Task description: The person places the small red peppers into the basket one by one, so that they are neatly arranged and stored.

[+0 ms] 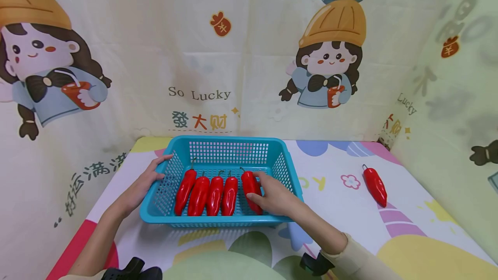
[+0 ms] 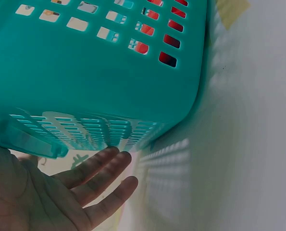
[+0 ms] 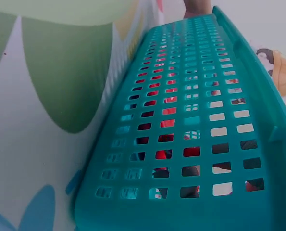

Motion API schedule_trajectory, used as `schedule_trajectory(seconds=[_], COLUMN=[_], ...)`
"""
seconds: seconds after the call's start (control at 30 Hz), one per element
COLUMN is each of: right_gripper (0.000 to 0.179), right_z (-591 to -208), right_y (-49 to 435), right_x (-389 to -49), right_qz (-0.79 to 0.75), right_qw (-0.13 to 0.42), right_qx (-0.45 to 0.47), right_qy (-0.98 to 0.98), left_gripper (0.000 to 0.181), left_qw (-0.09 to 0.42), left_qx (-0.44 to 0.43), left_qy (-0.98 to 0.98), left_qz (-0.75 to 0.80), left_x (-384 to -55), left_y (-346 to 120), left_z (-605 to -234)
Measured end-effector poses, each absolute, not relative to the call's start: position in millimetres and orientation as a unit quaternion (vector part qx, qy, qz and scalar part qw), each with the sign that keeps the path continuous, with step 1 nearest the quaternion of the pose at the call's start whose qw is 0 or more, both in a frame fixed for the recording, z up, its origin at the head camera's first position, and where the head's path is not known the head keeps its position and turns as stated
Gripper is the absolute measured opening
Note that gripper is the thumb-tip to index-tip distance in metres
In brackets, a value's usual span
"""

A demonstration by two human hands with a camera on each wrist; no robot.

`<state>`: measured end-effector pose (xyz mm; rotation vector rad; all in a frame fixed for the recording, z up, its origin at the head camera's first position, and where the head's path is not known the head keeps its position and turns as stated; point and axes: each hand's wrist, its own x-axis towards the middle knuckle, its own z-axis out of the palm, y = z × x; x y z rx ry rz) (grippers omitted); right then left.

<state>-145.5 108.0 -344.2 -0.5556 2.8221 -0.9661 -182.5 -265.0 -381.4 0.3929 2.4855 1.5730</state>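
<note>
A blue-green plastic basket (image 1: 233, 219) stands on the table with several red chili peppers (image 1: 200, 195) lying in a row inside. My right hand (image 1: 274, 193) reaches over the basket's near right side and holds the rightmost pepper (image 1: 249, 182) between thumb and fingers, close over the basket floor. At the basket's left rim is my left hand (image 1: 142, 182), thumb and a finger touching the rim. Its other fingers (image 2: 104, 178) are extended under the rim beside the outer wall in the left wrist view. The right wrist view shows the basket's slotted side (image 3: 181, 106); the right hand's grip is hidden there.
Another red chili pepper (image 1: 375, 186) lies on the table to the right of the basket. A patterned cloth (image 1: 330, 219) covers the table. Cartoon-printed sheets (image 1: 253, 55) hang behind it and along both sides.
</note>
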Motion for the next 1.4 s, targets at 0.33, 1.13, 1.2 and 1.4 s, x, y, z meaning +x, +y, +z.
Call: schedule_trajectory(seconds=[0.33,1.13,1.2,1.4], right_gripper=[0.064,0.055,0.053,0.049], right_z=[-347.0,-337.5,-337.5,-337.1], right_y=[106.2,121.4,125.1,137.3], right_x=[-145.3,-134.7,-133.6,-130.4], right_qz=[-0.314,-0.397,-0.401,-0.393], right_qw=[0.099,-0.118,-0.13,-0.178], right_qx=[-0.181,-0.203,-0.202,-0.197], right_qy=[0.927,0.887,0.884,0.88], left_gripper=[0.069,0.072,0.072,0.072], left_qw=[0.091,0.083,0.083,0.085], left_qx=[0.132,0.137,0.135,0.138], left_qy=[0.833,0.832,0.832,0.83], left_qz=[0.53,0.532,0.532,0.534], left_x=[-181.9,-186.3,-186.0,-183.6], left_y=[-266.1,-266.8,-267.0,-266.4], left_z=[-382.4,-378.1,-378.3,-379.6])
